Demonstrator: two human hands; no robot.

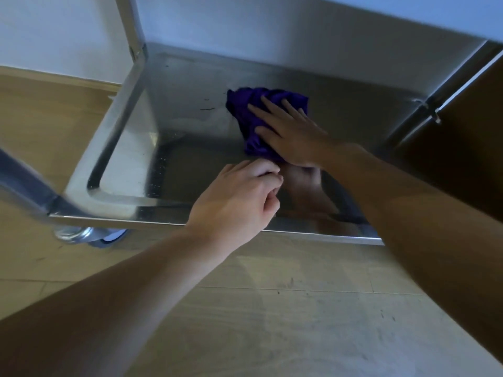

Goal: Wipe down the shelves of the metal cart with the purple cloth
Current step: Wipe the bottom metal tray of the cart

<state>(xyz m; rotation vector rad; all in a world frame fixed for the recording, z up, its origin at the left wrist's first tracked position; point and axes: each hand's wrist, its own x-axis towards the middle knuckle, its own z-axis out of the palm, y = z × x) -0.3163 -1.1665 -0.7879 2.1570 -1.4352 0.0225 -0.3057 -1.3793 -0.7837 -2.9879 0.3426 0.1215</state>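
I am pressing my right hand (290,133), fingers spread flat, on the bunched purple cloth (241,104) midway along the cart's bottom shelf (185,85) to bear down evenly, while my left hand (239,198) is curling beside its near edge, grip unclear.

I count one purple cloth (245,104) on my feed, bunched into a single wad. Two hands are in view, one left hand (239,197) and one right hand (291,134), each with one bare forearm behind it. There is one metal cart (109,216), and I see one shelf (190,77) of it from above. Three uprights show: one at the back left (136,36), one at the back right (441,96), and one blurred at the near left (24,178). One caster (87,235) shows under the near left corner. Two short dark marks (207,108) lie on the shelf.
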